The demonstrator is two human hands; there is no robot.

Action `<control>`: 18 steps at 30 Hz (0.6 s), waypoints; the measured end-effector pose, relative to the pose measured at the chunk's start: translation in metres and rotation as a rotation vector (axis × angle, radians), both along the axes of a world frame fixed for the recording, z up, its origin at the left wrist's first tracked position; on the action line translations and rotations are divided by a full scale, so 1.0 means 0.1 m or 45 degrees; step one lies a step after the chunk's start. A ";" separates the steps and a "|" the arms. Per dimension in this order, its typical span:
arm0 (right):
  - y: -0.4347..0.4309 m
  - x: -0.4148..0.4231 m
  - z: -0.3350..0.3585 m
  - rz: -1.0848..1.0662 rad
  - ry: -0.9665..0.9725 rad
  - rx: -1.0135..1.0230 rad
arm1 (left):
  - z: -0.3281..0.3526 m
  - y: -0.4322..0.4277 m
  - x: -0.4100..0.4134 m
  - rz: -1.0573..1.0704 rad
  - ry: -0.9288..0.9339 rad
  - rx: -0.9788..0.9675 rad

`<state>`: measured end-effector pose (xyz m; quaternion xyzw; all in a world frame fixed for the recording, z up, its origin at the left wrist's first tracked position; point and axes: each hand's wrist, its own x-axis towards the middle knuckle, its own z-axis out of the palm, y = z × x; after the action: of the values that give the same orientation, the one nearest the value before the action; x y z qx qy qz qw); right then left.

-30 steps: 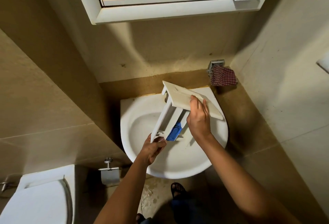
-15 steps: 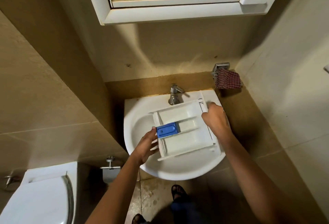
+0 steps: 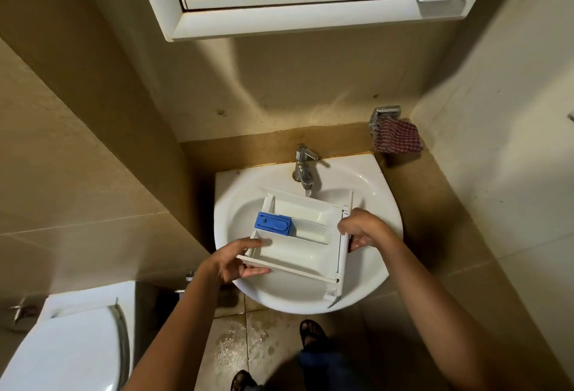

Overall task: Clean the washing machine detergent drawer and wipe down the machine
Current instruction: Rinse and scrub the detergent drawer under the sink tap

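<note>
I see the white detergent drawer (image 3: 306,246), open side up, blue insert (image 3: 273,223) at its left end, front panel (image 3: 343,261) on the right, held over the sink (image 3: 383,204)

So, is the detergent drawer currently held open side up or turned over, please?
Open side up: the detergent drawer shows its compartments and blue insert.

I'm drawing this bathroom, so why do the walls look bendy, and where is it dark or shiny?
Head view: the wide lens bows the wall tiles and cabinet edges; the cabinet shadows the back wall beneath it; the sink rim glints beside the tap; the detergent drawer is sharp and evenly lit; the right wall looks smeared.
</note>
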<state>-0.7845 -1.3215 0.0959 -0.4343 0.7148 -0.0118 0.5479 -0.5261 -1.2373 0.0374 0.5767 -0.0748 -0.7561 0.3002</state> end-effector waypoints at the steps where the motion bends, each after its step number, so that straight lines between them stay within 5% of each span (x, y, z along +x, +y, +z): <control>1: -0.01 0.00 -0.03 0.006 -0.006 0.027 | 0.00 -0.02 0.03 0.027 0.016 0.022; 6: -0.13 0.00 -0.20 -0.010 -0.071 0.155 | -0.16 0.01 0.13 0.224 0.240 0.009; 14: -0.31 0.00 -0.35 0.006 -0.096 0.293 | -0.23 0.18 -0.31 0.490 0.151 -0.197; 18: -0.39 -0.01 -0.44 -0.003 -0.102 0.318 | -0.23 0.17 -0.69 0.399 -0.023 -0.191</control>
<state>-0.7851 -1.3600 0.0523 -0.3611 0.6888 0.0594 0.6258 -0.5952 -1.2207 0.0139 0.5640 -0.0430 -0.6871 0.4560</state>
